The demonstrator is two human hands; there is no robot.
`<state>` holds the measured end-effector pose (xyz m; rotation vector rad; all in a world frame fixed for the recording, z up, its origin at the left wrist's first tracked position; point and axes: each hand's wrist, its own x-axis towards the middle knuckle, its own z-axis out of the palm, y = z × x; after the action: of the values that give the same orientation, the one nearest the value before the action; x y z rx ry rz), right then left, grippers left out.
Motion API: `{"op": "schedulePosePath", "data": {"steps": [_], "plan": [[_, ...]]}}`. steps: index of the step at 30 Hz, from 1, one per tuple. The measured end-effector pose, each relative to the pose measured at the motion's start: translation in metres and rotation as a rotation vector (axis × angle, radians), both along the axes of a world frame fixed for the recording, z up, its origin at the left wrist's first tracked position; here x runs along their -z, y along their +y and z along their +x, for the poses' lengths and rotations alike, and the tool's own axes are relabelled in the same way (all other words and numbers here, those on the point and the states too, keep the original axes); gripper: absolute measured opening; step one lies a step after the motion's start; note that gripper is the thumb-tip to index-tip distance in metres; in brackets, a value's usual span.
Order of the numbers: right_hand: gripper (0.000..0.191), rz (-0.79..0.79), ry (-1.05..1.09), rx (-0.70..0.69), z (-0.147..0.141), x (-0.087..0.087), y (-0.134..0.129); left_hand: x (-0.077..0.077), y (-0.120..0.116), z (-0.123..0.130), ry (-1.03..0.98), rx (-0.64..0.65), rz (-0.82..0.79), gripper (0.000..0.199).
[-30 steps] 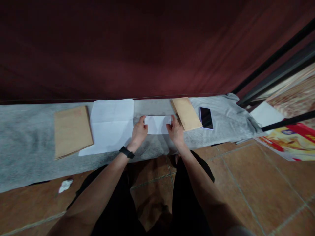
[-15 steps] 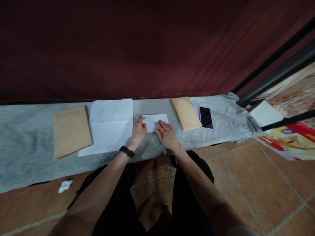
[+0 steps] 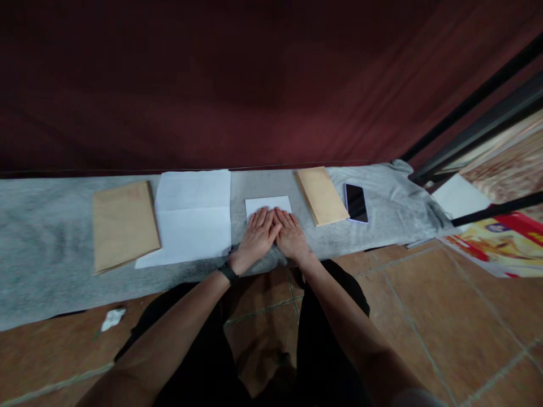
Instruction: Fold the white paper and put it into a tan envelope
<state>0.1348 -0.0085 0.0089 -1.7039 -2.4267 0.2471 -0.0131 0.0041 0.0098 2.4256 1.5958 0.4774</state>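
Note:
A small folded white paper (image 3: 268,202) lies on the grey cloth in front of me. Both hands rest flat on its near part, side by side and touching. My left hand (image 3: 258,234), with a black band at the wrist, has its fingers stretched out on the paper. My right hand (image 3: 291,234) lies palm down on the paper's right part, fingers extended. The paper's near edge is hidden under the hands. To the left is a large white sheet (image 3: 193,220) with a crease across it. A brown envelope stack (image 3: 123,226) overlaps that sheet's left edge.
A second brown envelope stack (image 3: 322,195) and a phone (image 3: 356,202) lie to the right on the grey cloth (image 3: 394,198). Behind is a dark red curtain (image 3: 254,113). A black metal frame and a colourful box (image 3: 504,240) are at the far right.
My left hand has let go of the paper's left edge and moved right, onto the paper beside my right hand, its fingers now flat. My right hand has barely moved.

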Motion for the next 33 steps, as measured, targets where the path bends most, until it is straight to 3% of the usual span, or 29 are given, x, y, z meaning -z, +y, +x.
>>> {"op": "schedulePosePath", "data": {"steps": [4,13,24,33], "plan": [[0.056,0.0,-0.017,0.028,0.002,0.002,-0.001,0.008,-0.011,0.002,0.055,0.01,-0.008,0.07],[0.056,0.117,0.04,0.192,0.017,0.012,0.002,0.001,-0.018,-0.011,0.145,-0.005,0.004,0.067],[0.058,0.155,0.077,0.196,0.03,0.011,0.001,0.004,-0.022,-0.026,0.132,-0.11,-0.002,0.069],[0.056,0.043,0.069,-0.199,0.013,-0.002,-0.014,0.004,-0.024,-0.026,0.103,-0.113,0.013,0.062]]}}
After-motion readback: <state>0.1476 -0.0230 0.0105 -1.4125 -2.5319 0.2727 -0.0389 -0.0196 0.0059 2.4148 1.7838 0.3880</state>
